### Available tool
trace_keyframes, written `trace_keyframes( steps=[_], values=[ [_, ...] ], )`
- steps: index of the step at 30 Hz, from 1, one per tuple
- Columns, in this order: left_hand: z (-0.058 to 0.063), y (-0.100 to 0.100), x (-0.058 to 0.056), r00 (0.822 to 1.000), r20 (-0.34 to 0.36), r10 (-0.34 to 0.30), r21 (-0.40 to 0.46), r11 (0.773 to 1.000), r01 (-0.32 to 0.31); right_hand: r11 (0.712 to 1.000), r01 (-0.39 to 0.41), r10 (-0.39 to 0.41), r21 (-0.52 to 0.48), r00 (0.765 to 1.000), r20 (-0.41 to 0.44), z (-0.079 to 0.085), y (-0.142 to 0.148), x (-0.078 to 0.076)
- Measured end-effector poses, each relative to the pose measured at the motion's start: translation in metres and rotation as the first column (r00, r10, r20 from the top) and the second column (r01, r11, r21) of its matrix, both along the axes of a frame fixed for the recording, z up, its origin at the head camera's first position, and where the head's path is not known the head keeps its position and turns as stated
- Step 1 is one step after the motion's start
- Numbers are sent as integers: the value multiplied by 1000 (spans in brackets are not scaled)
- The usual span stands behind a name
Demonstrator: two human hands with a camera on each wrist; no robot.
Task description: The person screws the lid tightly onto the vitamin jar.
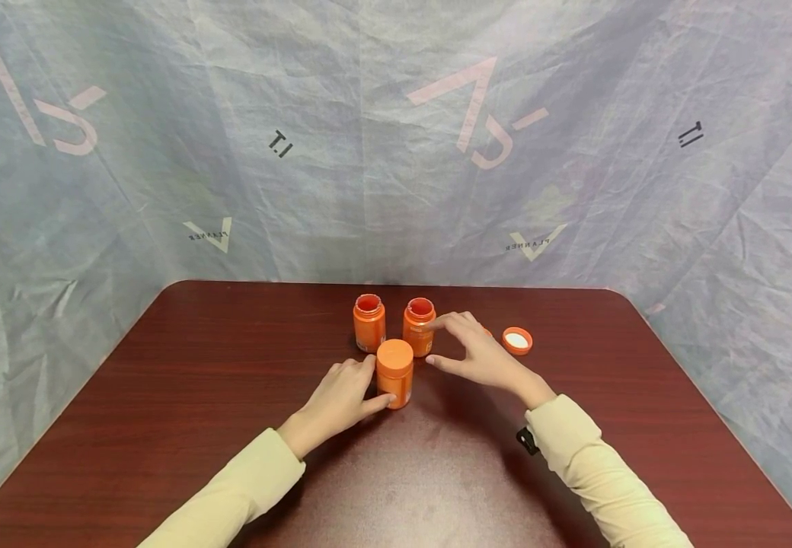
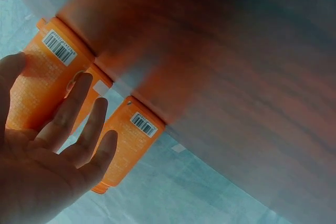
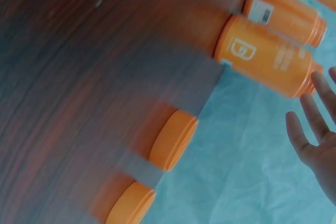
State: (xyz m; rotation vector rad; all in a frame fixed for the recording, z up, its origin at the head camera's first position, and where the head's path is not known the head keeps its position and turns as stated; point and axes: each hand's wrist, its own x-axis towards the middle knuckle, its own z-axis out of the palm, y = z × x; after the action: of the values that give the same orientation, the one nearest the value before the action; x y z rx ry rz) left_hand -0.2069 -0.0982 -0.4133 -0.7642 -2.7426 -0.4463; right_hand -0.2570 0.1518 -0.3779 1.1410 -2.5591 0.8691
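Note:
An orange screw-top jar [image 1: 394,373] with its cap on stands upright, nearest the person. My left hand [image 1: 343,396] holds it, thumb across its front and index finger along its left side. In the left wrist view, the other fingers [image 2: 97,119] spread past the jar [image 2: 39,87]. Behind it are two uncapped orange jars, one at left [image 1: 369,331] and one at right [image 1: 418,335]. Beside the right one, my right hand [image 1: 481,358] has thumb and fingers parted, holding nothing. Its fingertips [image 3: 317,80] are right by the threaded neck in the right wrist view.
An orange cap [image 1: 517,341] lies white inside up, to the right of my right hand. Another cap [image 1: 486,330] is mostly hidden behind that hand. The dark wooden table [image 1: 197,380] ends at a hanging grey printed cloth [image 1: 341,190].

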Motion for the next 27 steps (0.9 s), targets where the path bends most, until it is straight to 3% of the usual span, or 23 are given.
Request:
trace_keyframes(
  steps=[16, 27],
  values=[
    [0, -15, -1, 997, -8, 75, 0, 997, -75, 982, 183, -184, 38, 983, 25, -10, 32, -16],
    [2, -27, -5, 989, 15, 150, 25, 988, -150, 943, 278, -280, 185, 960, -17, -16, 45, -24]
  ],
)
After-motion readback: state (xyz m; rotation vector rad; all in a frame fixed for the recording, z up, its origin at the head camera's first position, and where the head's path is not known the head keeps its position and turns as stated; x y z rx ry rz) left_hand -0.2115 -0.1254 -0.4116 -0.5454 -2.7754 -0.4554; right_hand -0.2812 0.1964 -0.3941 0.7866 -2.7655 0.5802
